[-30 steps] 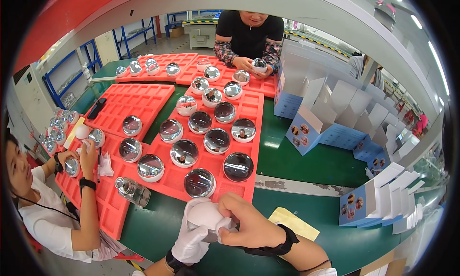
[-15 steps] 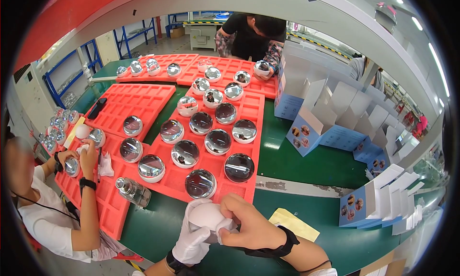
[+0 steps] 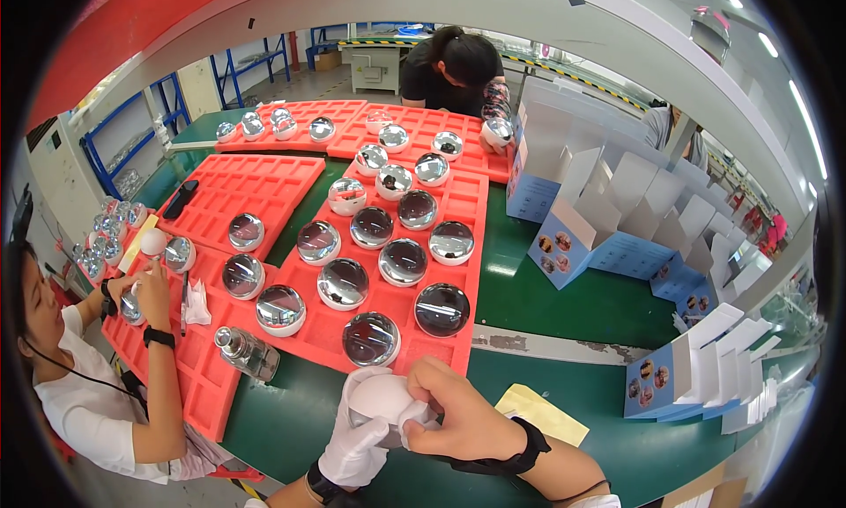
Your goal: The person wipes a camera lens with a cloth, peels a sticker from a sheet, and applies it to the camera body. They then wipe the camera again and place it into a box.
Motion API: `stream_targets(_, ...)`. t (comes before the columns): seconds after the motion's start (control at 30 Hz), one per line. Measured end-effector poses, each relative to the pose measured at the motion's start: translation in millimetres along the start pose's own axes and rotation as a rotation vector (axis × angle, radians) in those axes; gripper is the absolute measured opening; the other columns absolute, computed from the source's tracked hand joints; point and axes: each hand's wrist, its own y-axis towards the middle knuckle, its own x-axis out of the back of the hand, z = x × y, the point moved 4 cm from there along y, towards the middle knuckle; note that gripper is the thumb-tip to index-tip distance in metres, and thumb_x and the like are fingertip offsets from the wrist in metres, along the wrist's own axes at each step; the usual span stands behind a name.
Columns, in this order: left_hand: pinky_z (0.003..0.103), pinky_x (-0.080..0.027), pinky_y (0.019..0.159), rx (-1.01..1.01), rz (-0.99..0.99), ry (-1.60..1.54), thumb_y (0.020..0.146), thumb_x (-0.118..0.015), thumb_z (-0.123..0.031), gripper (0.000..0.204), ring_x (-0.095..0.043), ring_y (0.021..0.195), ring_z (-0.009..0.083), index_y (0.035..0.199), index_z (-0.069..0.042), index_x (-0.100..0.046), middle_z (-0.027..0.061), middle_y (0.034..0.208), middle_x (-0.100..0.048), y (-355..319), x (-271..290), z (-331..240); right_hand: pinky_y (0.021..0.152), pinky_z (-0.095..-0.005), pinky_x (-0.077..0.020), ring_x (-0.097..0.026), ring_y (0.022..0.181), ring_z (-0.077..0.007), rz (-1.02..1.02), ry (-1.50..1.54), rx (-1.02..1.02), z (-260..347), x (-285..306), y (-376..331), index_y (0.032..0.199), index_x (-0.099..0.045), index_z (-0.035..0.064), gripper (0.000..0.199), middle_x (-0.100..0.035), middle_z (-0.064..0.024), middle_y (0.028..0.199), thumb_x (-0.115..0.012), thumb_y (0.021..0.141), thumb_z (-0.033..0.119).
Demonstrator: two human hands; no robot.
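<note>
My left hand (image 3: 352,442), in a white glove, is wrapped round a mirrored dome (image 3: 381,392) just in front of the tray's near edge. The dome's rounded white side faces up, and a grey band shows below it. My bare right hand (image 3: 467,415) presses against the dome's right side. Between its thumb and fingers is a bunched white cloth (image 3: 414,411). Just beyond my hands, a red tray (image 3: 405,345) carries several domes with their mirrored faces up, the nearest dome (image 3: 371,338) among them.
A clear glass bottle (image 3: 248,354) stands left of my hands. Yellow paper (image 3: 539,415) lies to the right, with open blue boxes (image 3: 656,380) beyond. One co-worker (image 3: 106,385) handles a dome at the left; another co-worker (image 3: 454,72) holds one at the far side. A pale rail (image 3: 555,344) crosses the green table.
My hands keep almost the same place and hold. The far co-worker's head and dome have shifted to the right. The left co-worker's head and hands have moved.
</note>
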Motion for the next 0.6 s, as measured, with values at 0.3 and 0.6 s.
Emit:
stream_targets(0.3, 0.033, -0.045, 0.092, -0.092, -0.004, 0.132, 0.070, -0.078, -0.022, 0.072, -0.055, 0.106, 0.0193, 0.128, -0.007, -0.037, 0.0090, 0.116, -0.053, 0.2, -3.1, -1.1, 0.056, -0.0258, -0.0316, -0.034, 0.069, -0.0132, -0.054, -0.050, 0.019, 1.4, -1.4, -0.6, 0.084, -0.037, 0.0062, 0.032, -0.035, -0.0028, 0.082, -0.066, 0.070, 0.011)
stream_targets(0.6, 0.033, -0.045, 0.092, -0.027, 0.016, 0.021, 0.071, -0.075, -0.018, 0.069, -0.055, 0.106, 0.0189, 0.127, -0.007, -0.038, 0.0081, 0.115, -0.053, -0.6, 0.0, -2.4, 0.056, -0.0257, -0.0320, -0.035, 0.069, -0.0117, 0.007, 0.018, -0.033, 0.1, -0.3, -1.0, 0.083, -0.037, 0.0066, 0.035, -0.035, -0.0029, 0.082, -0.069, 0.069, 0.013)
